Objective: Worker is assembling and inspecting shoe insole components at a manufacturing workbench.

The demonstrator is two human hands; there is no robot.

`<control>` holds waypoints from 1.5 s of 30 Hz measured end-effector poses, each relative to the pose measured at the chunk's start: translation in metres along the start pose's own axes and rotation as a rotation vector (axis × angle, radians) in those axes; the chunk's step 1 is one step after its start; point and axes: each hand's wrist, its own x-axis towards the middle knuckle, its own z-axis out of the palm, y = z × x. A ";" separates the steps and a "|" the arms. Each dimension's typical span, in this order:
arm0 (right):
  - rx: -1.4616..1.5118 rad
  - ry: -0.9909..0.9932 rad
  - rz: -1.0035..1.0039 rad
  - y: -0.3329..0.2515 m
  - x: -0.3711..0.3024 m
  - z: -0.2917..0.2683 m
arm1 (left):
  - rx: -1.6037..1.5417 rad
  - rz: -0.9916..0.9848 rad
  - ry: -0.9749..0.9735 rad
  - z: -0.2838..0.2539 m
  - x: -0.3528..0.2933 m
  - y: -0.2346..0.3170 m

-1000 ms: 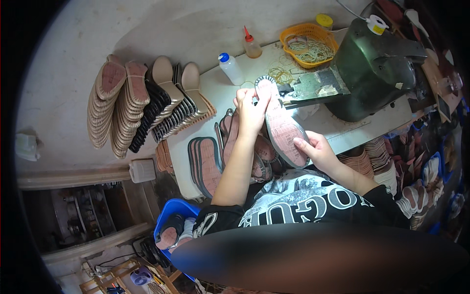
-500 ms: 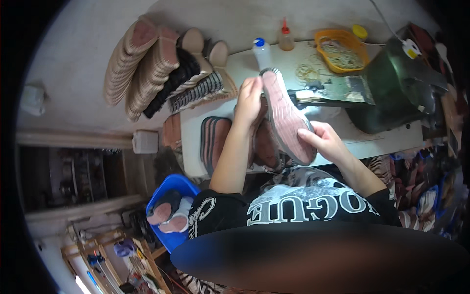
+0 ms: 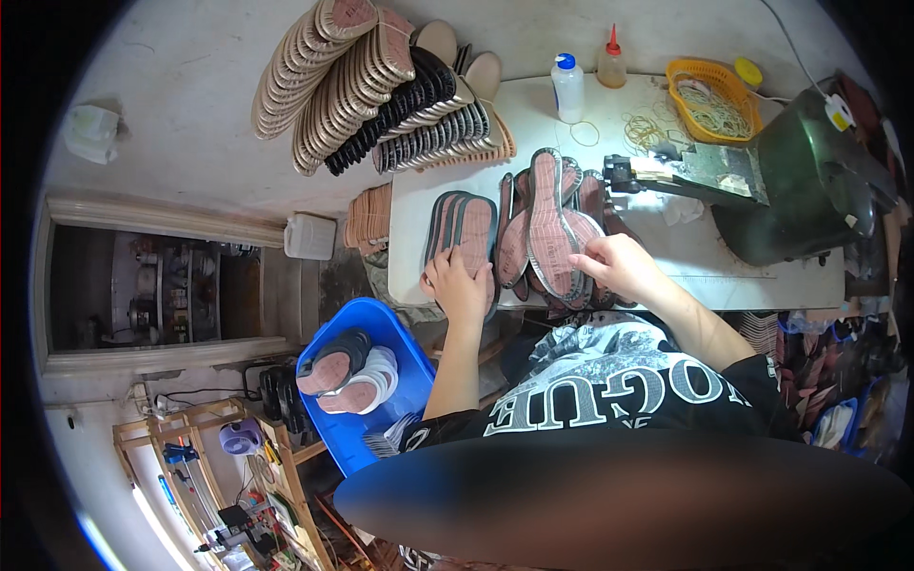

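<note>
A long pink insole (image 3: pixel 546 205) with a dark, ribbed rim lies on top of a heap of similar insoles on the table. My right hand (image 3: pixel 619 267) grips the edge of this insole at its wide near end, thumb and fingers closed. To the left stands a neat row of pink insoles (image 3: pixel 471 228) with dark edges, leaning against each other. My left hand (image 3: pixel 457 285) rests on the near end of that row, fingers spread over the pink faces and not closed round any of them.
A green machine (image 3: pixel 776 190) takes up the table's right side, its lit head near the heap. Behind are a white bottle (image 3: pixel 568 93), a red-tipped bottle (image 3: pixel 612 68) and a yellow basket (image 3: pixel 712 68) of rubber bands. Bundled insoles (image 3: pixel 357 95) stand far left; a blue bin (image 3: pixel 409 357) sits below.
The insole held up in both hands has come down onto the heap. My left hand has let go and moved left to the row; my right hand stays at the wide end.
</note>
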 end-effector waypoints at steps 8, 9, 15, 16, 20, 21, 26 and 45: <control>0.089 -0.013 -0.074 0.036 -0.031 0.010 | -0.106 -0.054 -0.109 -0.017 0.000 0.010; 0.093 -0.008 -0.072 0.037 -0.033 0.009 | -0.105 -0.048 -0.110 -0.017 0.000 0.008; 0.256 -0.037 -0.043 0.035 -0.043 -0.001 | -0.514 -0.328 -0.067 -0.063 0.016 0.007; 0.364 -0.047 -0.070 0.034 -0.044 -0.002 | -0.843 -0.267 -0.126 -0.082 0.024 0.015; 0.476 0.051 -0.257 0.013 -0.040 -0.011 | -1.541 -0.208 -0.306 -0.095 0.038 0.084; 0.493 0.140 -0.387 0.005 -0.038 -0.013 | -1.632 -0.197 -0.359 -0.092 0.037 0.101; 0.865 0.088 -0.287 -0.003 -0.046 -0.018 | -1.776 -0.136 -0.553 -0.070 0.044 0.143; 0.616 -0.025 -0.143 0.030 -0.034 -0.063 | -1.351 0.235 -0.574 -0.061 0.059 0.186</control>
